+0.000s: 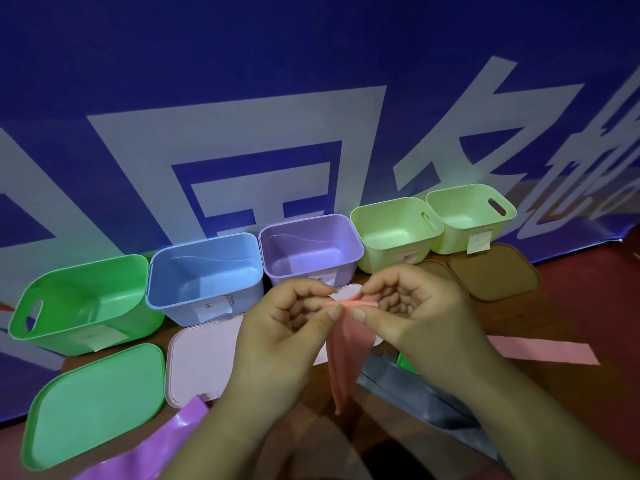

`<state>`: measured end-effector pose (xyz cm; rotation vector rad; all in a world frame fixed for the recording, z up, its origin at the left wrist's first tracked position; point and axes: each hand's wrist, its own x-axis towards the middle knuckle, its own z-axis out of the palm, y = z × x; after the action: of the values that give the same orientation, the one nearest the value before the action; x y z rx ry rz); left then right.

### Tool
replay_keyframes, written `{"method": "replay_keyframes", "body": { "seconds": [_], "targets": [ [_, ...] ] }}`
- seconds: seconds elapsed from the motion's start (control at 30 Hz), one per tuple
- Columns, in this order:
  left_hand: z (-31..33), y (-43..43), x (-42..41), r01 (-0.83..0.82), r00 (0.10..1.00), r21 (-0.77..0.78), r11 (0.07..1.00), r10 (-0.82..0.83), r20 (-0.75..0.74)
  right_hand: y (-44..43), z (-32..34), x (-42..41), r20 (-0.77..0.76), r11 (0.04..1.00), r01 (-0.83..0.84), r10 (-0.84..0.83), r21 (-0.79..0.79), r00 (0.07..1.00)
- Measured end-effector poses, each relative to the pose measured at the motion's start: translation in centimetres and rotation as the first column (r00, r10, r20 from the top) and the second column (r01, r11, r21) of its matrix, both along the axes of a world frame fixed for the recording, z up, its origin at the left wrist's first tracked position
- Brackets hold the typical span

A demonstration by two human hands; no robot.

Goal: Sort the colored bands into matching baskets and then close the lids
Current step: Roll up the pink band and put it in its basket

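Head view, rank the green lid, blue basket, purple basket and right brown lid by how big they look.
Largest first: green lid, blue basket, purple basket, right brown lid. Nearness inflates the green lid, so real sizes stay unsure.

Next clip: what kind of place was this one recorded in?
Probably a staged sorting station rather than a home: a blue printed banner serves as backdrop, labelled plastic baskets stand in a row with lids laid in front, and loose coloured bands lie on the tabletop.
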<state>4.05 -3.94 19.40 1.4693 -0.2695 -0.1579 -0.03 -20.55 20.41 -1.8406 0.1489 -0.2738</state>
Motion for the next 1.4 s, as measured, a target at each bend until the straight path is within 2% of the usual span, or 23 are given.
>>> {"method": "replay_keyframes", "body": {
  "seconds": [0.17,0.27,0.37,0.63,0.8,0.93,1.1,1.23,1.3,1.4],
  "targets": [
    [-0.1,0.3,0.5,0.011,0.997,0.071,0.997,-0.017,0.080,-0.9,0.0,0.0,-0.045,0.998,-0.048,0.047,-0.031,0.998],
    [-0.3,0.2,0.6,0.033,0.994,0.079,0.996,-0.041,0.105,-1.2,-0.2,0.1,-0.072,0.990,-0.128,0.132,0.057,0.989],
    [-0.7,0.0,0.6,0.034,0.992,0.104,0.994,-0.046,0.115,-1.5,-0.1,-0.1,-0.060,0.989,-0.122,0.128,0.085,0.990],
    [-1.3,-2.5,0.3,0.118,0.992,0.047,0.992,-0.120,0.029,-3.4,-0.9,-0.9,-0.092,0.990,-0.009,0.022,0.143,0.996],
    [-1.9,-5.5,0.1,0.112,0.994,0.044,0.993,-0.111,-0.021,-6.3,-1.8,-0.9,-0.098,0.989,-0.028,0.042,0.145,0.994],
    [-2.2,-8.6,0.0,0.121,0.992,0.060,0.991,-0.120,-0.027,-9.2,-2.6,-0.8,-0.087,0.973,-0.048,0.070,0.226,0.994],
    [-3.4,-12.7,0.1,0.119,0.992,0.108,0.987,-0.113,-0.063,-14.6,-4.4,-0.8,-0.119,0.964,-0.101,0.133,0.245,0.984],
    [-5.3,-15.6,0.3,0.078,0.993,0.198,0.977,-0.059,-0.099,-20.8,-8.3,-0.4,-0.266,0.991,-0.003,0.039,0.137,0.963],
    [-6.1,-16.9,0.3,0.065,0.991,0.234,0.970,-0.035,-0.129,-24.5,-11.4,-0.1,-0.369,1.000,0.003,-0.005,-0.007,0.929],
    [-7.2,-18.5,0.5,0.056,0.986,0.254,0.966,-0.013,-0.167,-29.5,-16.3,0.2,-0.535,0.956,-0.123,-0.041,-0.268,0.844]
  ]
}}
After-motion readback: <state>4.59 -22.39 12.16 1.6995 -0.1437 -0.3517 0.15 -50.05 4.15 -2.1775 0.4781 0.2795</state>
